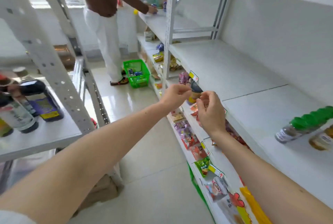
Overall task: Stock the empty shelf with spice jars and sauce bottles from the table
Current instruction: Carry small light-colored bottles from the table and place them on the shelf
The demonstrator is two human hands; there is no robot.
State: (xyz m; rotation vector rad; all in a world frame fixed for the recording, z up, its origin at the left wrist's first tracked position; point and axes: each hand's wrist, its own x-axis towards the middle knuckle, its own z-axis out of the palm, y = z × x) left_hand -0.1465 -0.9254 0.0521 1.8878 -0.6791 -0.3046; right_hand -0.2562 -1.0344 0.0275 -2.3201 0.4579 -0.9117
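A small spice jar (194, 95) with a dark cap and yellow label hangs in the air just in front of the empty white shelf (225, 68). My left hand (175, 95) pinches it at the cap. My right hand (210, 111) curls its fingers round the jar's body from the right. Two spice jars stand on the shelf at the far right: one with a green cap (299, 127) and one with amber contents (321, 139). On the table (54, 133) at left stand dark sauce bottles (46, 103) and a pale-labelled bottle (18, 115).
Another person (106, 7) stands down the aisle at the far shelf, with a green basket (137, 74) on the floor beside them. Snack packets (191, 140) line the lower shelves under my arms. A white upright post (168, 25) divides the shelving.
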